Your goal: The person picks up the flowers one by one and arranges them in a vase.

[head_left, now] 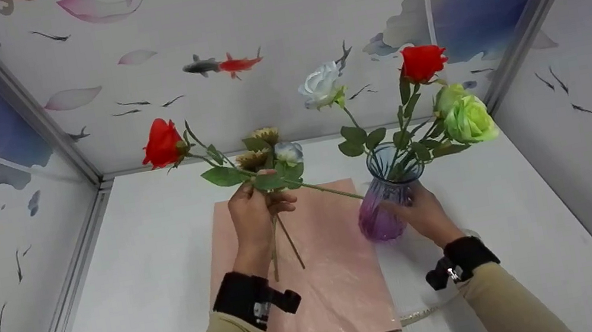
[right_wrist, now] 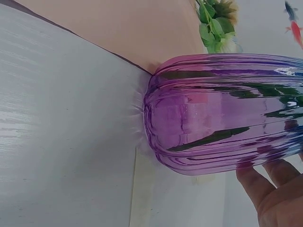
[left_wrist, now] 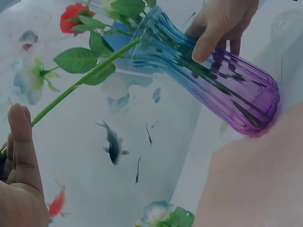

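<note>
My left hand pinches the stem of an artificial red rose, whose bloom points to the far left. The rose's green stem runs rightward, and its cut end overlaps the neck of the vase in the left wrist view. Ribbed glass, blue at the rim and purple at the base, forms the vase. My right hand grips it around its right side. Inside the vase stand a white rose, another red rose and green roses, their stems showing through the glass.
Brown-centred flowers and a pale blue flower lie behind my left hand, their stems over pink wrapping paper. A pale ribbon lies right of the paper. Printed panels enclose the white table.
</note>
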Demonstrator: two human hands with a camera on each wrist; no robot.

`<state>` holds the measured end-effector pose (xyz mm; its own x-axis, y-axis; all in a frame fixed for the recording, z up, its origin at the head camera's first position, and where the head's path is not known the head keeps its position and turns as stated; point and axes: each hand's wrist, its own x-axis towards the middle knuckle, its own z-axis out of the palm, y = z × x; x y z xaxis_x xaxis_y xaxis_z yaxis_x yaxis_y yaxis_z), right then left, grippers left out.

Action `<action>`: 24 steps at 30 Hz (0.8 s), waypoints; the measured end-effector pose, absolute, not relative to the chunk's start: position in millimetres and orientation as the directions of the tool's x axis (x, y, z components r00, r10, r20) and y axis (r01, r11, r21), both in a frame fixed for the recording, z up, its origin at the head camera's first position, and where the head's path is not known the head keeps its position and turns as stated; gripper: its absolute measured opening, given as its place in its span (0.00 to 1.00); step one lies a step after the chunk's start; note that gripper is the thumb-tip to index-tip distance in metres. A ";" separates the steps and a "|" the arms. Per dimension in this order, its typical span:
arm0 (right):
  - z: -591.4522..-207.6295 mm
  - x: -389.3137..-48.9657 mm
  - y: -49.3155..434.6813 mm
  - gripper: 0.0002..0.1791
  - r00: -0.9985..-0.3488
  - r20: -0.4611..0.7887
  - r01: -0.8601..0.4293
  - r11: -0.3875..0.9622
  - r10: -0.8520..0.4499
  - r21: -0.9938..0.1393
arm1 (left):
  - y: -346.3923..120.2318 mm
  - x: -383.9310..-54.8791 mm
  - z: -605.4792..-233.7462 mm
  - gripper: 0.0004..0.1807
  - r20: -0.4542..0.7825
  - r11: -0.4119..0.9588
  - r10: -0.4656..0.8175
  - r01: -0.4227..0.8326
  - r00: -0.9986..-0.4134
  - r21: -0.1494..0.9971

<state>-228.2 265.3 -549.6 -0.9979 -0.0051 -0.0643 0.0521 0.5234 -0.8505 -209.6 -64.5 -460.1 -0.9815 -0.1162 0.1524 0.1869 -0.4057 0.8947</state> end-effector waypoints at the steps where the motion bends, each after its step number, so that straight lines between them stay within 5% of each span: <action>1: -549.7 -228.2 265.5 0.58 -0.998 -0.057 0.045 0.526 -0.007 -0.849 | -62.0 -208.5 -456.9 0.15 0.169 -0.404 -0.107 0.198 -0.980 0.893; 24: -549.0 -229.3 265.4 0.60 -0.997 -0.076 0.062 0.549 -0.003 -0.833 | 1.9 -210.8 -404.8 0.17 0.341 -0.157 -0.010 0.338 -0.940 0.928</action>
<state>-229.3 265.4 -549.0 -0.9971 -0.0026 -0.0762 0.0622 0.5492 -0.8334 -210.8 1.9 -404.8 -0.9400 -0.0102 0.3410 0.3383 -0.1571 0.9278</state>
